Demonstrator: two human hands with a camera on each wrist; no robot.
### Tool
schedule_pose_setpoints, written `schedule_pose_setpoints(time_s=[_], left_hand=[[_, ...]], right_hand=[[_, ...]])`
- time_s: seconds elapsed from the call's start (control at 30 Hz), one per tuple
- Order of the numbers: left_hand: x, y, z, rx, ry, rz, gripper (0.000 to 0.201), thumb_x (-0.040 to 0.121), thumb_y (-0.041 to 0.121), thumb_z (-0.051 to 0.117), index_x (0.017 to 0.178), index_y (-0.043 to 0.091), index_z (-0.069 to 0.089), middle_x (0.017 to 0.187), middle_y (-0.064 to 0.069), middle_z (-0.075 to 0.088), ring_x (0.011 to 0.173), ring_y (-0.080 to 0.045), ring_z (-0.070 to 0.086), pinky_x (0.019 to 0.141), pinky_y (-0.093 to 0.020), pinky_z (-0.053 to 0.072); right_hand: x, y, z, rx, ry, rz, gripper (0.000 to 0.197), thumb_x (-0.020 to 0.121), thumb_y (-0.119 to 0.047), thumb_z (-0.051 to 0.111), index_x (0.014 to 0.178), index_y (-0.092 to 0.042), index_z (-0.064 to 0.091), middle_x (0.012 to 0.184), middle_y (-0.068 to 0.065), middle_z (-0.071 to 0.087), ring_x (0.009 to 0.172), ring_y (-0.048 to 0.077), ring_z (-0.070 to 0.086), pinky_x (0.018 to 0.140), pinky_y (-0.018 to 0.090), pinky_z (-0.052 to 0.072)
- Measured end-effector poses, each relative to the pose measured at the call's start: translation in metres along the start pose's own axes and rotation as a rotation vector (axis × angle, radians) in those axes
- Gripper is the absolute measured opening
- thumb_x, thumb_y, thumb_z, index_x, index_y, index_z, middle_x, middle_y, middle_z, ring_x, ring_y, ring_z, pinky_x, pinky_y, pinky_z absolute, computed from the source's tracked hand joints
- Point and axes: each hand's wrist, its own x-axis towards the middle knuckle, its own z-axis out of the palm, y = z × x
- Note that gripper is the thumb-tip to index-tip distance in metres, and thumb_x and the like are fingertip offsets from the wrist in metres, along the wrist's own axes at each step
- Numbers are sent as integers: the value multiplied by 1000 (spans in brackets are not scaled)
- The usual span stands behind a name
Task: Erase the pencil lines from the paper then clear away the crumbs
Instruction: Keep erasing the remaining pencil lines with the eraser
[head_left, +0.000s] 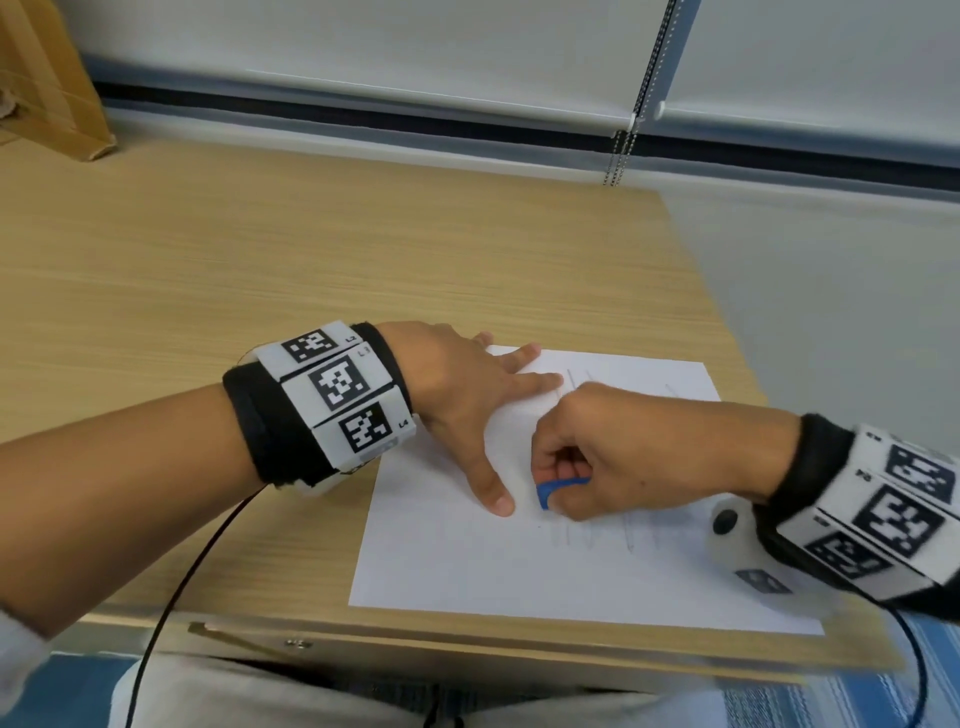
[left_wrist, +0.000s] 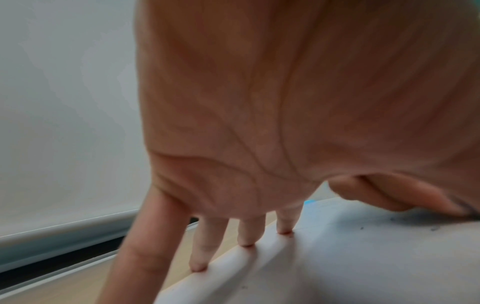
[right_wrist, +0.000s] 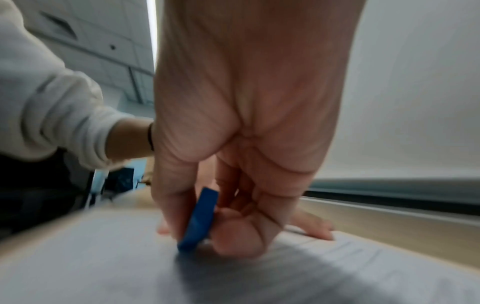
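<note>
Head view: right hand (head_left: 618, 447) pinches one blue eraser (head_left: 558, 491), its tip on the single sheet of paper (head_left: 467, 571); left hand (head_left: 462, 395), fingers straight and spread, presses the sheet's far-left part. Erasing appears mid-course: faint pencil lines (head_left: 597, 535) show just beyond and nearer than the eraser (exact count unclear). Several dark crumbs (left_wrist: 415, 224) lie uncleared on the paper.

matt paper (head_left: 467, 561), wood-grain desk (head_left: 260, 249), seemingly rubber eraser (head_left: 550, 491)
</note>
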Motion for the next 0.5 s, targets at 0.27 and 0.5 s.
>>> schedule_pose_setpoints(time_s=[0.27,0.5], left_hand=[[1,0,1,-1,-5,-6,131,56,86,63,146,48,-24,156,18,-29,150,-27,-11,113,-52,21],[2,-1,1,-3,-6,-1,132,55,87,62,146,48,-24,157,17,-29,150,-27,-11,112,-52,22]], right_hand=[[-4,2,2,20,-6,3,9,81,-20,67,80,-11,67,67,-1,61,55,8,46,55,21,43],[-3,5,0,10,9,34,7,81,-21,68,81,-15,69,65,-8,60,56,6,50,55,17,43]])
